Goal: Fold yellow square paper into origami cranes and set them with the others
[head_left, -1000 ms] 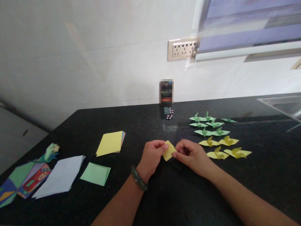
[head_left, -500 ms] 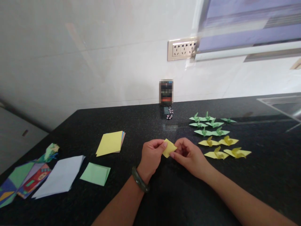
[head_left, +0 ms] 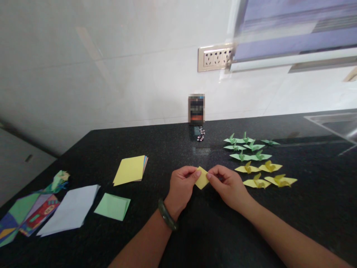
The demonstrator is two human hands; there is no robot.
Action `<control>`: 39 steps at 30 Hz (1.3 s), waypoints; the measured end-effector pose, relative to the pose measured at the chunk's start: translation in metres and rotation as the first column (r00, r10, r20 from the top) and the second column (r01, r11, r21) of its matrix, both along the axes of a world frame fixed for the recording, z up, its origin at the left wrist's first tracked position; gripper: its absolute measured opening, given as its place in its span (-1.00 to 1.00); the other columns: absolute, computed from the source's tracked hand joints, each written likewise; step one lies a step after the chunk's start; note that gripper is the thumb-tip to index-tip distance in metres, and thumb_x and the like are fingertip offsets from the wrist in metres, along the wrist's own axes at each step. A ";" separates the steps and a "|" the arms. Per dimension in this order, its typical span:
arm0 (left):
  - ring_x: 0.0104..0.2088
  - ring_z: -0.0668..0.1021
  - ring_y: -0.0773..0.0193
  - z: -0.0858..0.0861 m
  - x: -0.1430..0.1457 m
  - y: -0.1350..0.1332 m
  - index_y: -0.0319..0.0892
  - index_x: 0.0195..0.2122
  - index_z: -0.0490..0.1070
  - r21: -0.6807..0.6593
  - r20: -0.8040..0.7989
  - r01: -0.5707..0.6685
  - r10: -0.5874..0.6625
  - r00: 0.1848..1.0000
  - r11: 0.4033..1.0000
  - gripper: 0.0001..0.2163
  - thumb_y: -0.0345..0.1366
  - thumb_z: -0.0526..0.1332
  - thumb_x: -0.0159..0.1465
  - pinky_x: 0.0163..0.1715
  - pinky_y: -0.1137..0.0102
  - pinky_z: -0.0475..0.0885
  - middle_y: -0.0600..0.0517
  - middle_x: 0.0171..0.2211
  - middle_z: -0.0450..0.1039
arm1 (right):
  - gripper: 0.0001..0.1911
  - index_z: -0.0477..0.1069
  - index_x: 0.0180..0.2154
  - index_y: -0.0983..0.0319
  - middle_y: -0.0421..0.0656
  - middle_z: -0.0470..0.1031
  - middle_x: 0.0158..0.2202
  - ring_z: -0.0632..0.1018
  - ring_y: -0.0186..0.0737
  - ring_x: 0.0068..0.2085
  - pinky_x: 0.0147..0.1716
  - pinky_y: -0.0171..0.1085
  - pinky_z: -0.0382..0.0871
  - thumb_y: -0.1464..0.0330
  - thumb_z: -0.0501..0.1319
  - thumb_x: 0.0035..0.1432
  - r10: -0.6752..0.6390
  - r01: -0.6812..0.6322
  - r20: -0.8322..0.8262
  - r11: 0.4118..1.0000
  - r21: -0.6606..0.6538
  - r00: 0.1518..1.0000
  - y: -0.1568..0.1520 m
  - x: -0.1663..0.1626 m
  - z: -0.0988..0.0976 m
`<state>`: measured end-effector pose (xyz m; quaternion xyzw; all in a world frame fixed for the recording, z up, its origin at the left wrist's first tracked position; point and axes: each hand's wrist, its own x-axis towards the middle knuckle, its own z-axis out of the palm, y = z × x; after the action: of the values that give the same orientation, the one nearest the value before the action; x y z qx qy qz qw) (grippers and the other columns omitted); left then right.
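Note:
A small folded piece of yellow paper [head_left: 202,179], diamond-shaped, is held just above the dark countertop between both hands. My left hand [head_left: 182,186] pinches its left corner, thumb on top; a dark green bangle [head_left: 167,216] circles that wrist. On the opposite corner, the thumb and fingers of my right hand [head_left: 227,184] are closed on the same paper. To the right of my right hand sit several yellow paper cranes [head_left: 269,166], with several green paper cranes [head_left: 251,156] behind them.
Left of my hands lie a stack of yellow-topped paper [head_left: 129,170], a folded green sheet [head_left: 113,206], white sheets [head_left: 69,210] and a colourful printed packet [head_left: 39,214]. A phone-like object [head_left: 196,109], blurred out, leans on the wall below a socket panel [head_left: 214,57]. A sink edge [head_left: 320,118] shows at right.
My right thumb has moved up from the paper's lower edge onto its right corner. The paper has turned a little and shifted slightly right, with the left hand still pinching it.

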<state>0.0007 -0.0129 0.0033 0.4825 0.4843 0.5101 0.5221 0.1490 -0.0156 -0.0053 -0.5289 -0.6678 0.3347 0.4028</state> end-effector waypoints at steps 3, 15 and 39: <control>-0.55 0.39 0.38 0.002 0.000 0.000 -0.25 -0.52 0.52 -0.014 0.018 -0.030 0.030 0.999 0.999 -0.88 -0.29 0.26 0.03 -0.48 0.46 0.30 0.06 -0.58 0.43 | -0.81 0.37 -0.48 0.23 -0.21 0.38 -0.55 0.39 -0.31 -0.50 -0.49 -0.34 0.26 0.29 0.10 0.10 0.007 -0.007 0.017 1.000 0.018 1.000 0.001 0.000 0.000; -0.54 0.39 0.39 -0.003 -0.001 0.003 -0.27 -0.49 0.48 -0.094 0.078 -0.031 0.039 0.996 0.995 -0.84 -0.26 0.26 0.03 -0.48 0.46 0.29 0.06 -0.57 0.43 | -0.86 0.34 -0.47 0.24 -0.25 0.31 -0.60 0.32 -0.36 -0.58 -0.57 -0.35 0.21 0.33 0.10 0.06 -0.012 0.008 -0.050 0.998 -0.065 0.999 0.002 0.003 -0.001; -0.49 0.43 0.38 -0.005 -0.009 0.003 -0.24 -0.55 0.46 0.399 -0.485 0.249 -0.027 0.874 0.882 -0.80 -0.29 0.18 0.16 -0.45 0.48 0.30 0.03 -0.54 0.42 | -0.89 0.35 -0.42 0.22 -0.18 0.38 -0.42 0.41 -0.28 -0.37 -0.36 -0.30 0.29 0.33 0.15 0.12 0.138 -0.131 -0.027 0.976 0.175 0.990 0.009 0.011 0.003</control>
<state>-0.0080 -0.0098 -0.0019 0.7323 0.4270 0.4372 0.3005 0.1603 -0.0068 -0.0025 -0.4390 -0.7205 0.3121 0.4368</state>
